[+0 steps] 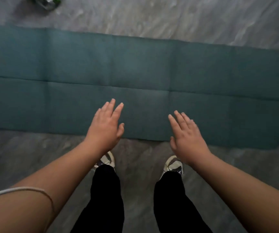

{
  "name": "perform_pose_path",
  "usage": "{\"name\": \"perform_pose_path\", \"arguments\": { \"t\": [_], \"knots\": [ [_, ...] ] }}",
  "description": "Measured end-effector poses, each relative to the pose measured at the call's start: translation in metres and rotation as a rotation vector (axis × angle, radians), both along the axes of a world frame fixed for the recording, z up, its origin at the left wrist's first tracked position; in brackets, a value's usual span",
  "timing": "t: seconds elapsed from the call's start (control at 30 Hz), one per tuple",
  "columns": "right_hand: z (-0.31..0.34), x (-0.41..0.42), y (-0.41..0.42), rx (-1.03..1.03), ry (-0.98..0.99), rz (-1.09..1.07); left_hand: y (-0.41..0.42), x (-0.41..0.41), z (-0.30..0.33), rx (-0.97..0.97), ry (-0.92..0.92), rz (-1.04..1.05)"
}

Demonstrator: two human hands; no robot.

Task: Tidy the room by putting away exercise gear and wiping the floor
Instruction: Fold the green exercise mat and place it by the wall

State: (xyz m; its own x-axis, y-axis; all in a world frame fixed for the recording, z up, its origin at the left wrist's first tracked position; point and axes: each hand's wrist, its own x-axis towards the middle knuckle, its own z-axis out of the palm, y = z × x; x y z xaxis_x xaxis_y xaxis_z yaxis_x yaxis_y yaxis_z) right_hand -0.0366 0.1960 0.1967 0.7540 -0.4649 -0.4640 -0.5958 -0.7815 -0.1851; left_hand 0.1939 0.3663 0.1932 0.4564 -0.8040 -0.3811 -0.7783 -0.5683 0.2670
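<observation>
Your left hand [106, 125] and right hand [186, 137] hover released, empty, above the mat [135, 68]. It looks soft, light, creased; take its near edge.

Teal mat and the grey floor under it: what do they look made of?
Teal folding exercise mat: likely soft foam or rubber with a matte surface; a grid of fold creases shows. Grey streaked floor: looks like glossy marble-pattern tile or vinyl, judging by veining and sheen; can't tell which.
</observation>
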Motion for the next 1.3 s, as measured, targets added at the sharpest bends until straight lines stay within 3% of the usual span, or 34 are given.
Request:
{"name": "perform_pose_path", "arguments": {
  "t": [0.23,0.47,0.67,0.87,1.03,1.17,1.3],
  "knots": [
    [-0.215,0.007,0.023,-0.002,0.035,0.203,0.010,0.013,-0.214,0.107,-0.052,-0.413],
    [-0.310,-0.008,0.016,-0.012,0.137,0.456,0.014,0.021,-0.308,0.347,-0.044,-0.583],
    [-0.296,0.001,0.013,0.020,0.168,0.510,-0.003,0.033,-0.296,0.306,-0.060,-0.695],
    [-0.275,0.000,0.012,0.014,-0.008,0.441,-0.001,0.003,-0.269,0.192,0.085,-0.683],
    [-0.252,0.015,-0.006,-0.175,-0.126,0.428,0.000,0.008,-0.256,0.039,-0.041,-0.810],
    [-0.227,0.030,-0.019,-0.306,-0.159,0.418,-0.020,0.021,-0.223,-0.094,-0.074,-0.724],
    [-0.208,0.052,-0.038,-0.446,-0.278,0.379,-0.039,0.055,-0.197,-0.292,-0.231,-0.649]
  ]
}}
